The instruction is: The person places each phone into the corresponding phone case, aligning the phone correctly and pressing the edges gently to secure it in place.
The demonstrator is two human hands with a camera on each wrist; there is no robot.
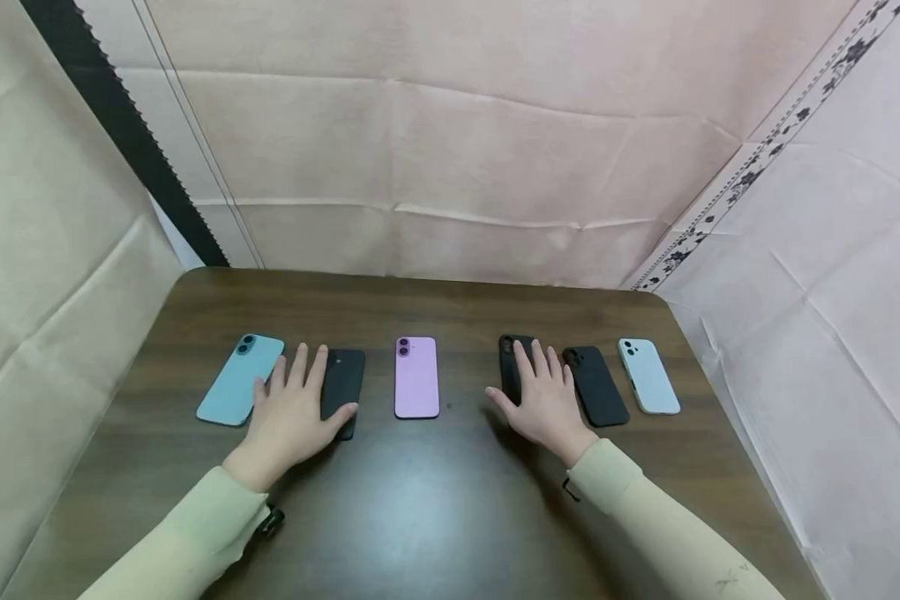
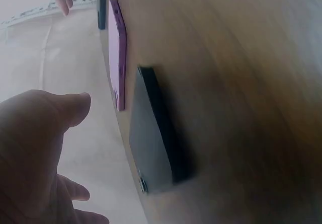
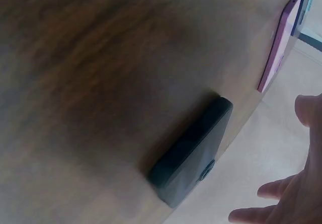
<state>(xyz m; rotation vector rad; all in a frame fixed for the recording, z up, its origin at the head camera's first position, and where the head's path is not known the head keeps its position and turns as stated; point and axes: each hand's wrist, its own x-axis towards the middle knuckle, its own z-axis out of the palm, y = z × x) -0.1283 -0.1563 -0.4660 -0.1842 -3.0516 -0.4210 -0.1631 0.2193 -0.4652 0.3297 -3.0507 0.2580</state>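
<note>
My left hand [image 1: 291, 417], fingers spread, hovers over the gap between a blue phone [image 1: 236, 383] and a dark phone [image 1: 345, 379]. In the left wrist view a space shows between the thumb and the dark phone [image 2: 151, 138]. My right hand [image 1: 546, 404] is spread above a black phone [image 1: 507, 367], hiding part of it. The right wrist view shows that black phone [image 3: 193, 151] flat on the table, apart from the fingers. Just right of this hand lies another black phone [image 1: 600, 392]. Neither hand holds anything.
Between the hands a lilac phone [image 1: 417, 379] lies back up on the brown wooden table [image 1: 420, 517]. A pale blue phone [image 1: 650, 379] is at the far right. White cloth [image 1: 435, 150] hangs behind the table and at both sides.
</note>
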